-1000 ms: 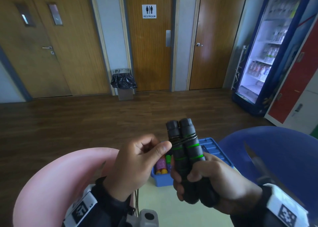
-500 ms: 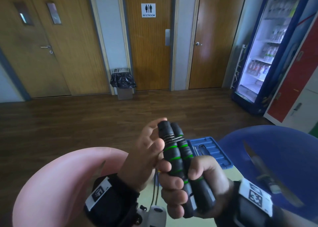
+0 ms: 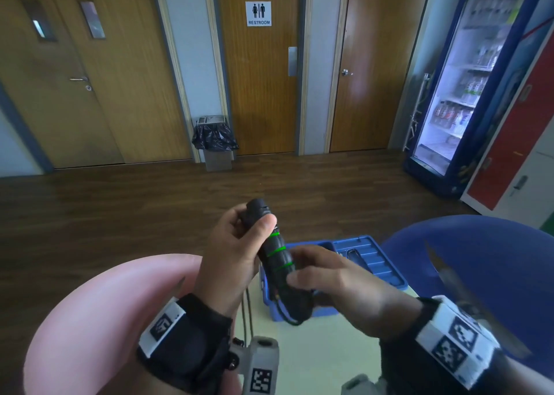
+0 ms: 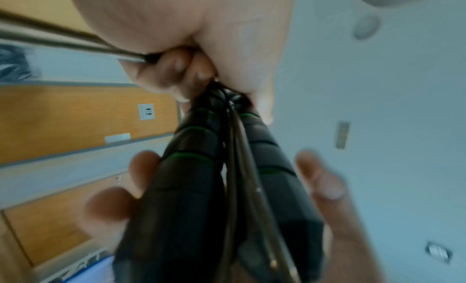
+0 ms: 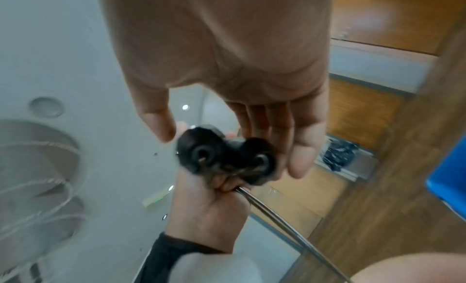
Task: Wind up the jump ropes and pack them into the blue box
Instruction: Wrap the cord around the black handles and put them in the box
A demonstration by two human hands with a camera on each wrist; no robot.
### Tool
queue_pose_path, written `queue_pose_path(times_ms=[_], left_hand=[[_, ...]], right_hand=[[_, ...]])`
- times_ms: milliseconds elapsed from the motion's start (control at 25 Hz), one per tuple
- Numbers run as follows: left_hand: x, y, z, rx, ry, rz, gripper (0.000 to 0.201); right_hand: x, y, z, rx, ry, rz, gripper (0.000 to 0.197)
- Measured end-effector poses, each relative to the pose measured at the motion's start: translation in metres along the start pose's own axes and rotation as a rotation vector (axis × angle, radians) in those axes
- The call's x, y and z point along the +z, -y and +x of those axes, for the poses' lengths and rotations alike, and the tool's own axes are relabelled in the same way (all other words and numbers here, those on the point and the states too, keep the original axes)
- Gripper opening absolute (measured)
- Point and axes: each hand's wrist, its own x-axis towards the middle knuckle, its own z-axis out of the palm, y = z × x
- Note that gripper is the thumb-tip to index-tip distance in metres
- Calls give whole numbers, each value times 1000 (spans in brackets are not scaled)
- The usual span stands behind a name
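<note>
Tilted lower since a moment ago, the jump-rope handles (image 3: 274, 252) sit in both fists – left hand (image 3: 232, 249) pinching the tops, right hand (image 3: 335, 286) curling loosely round the bases – stiff grips, springy cable

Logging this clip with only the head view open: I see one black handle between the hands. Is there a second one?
Observer: Yes. The left wrist view shows two handles side by side, with cord running between them.
Operator: Is the left hand holding only the handles?
Observer: No. In the right wrist view, the left hand grips the handles' ends, and the cord leads out from under its curled fingers.
</note>
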Motion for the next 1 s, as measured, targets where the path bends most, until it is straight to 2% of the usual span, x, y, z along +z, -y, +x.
queue_pose_path(times_ms=[80,120,200,320,440,520,680,800,880,920,1000], left_hand=[[3,9,1,47,-74,147,37],[6,14,-2,57,-88,186,37],[9,20,-6,53,-94,267,41],[0,22,-8,18,-29,311,37],[-9,18,-8,-21,112,239,42],[-8,12,-8,-33,194,175,42],[-9,-2,-10,-26,308,95,41],[-18,-6,-11,3,413,124,47],[-25,-7,-9,16,416,179,46],[-27,-8,-8,19,401,221,42],[-31,-12,-9,31,364,328,15]], right_hand=[[18,-11,14,4,-122,-171,51],[19,-17,20,-38,-172,-172,45],[13,-29,25,-1,-244,-103,41],[18,-36,20,59,-137,125,47],[9,-32,11,50,-26,262,39],[9,-29,8,34,9,298,36],[7,-23,4,-6,42,344,44],[6,-22,0,-19,81,383,44],[4,-23,-2,-32,77,406,43],[2,-23,-3,-34,69,419,43],[-2,-23,-5,-40,56,429,40]])
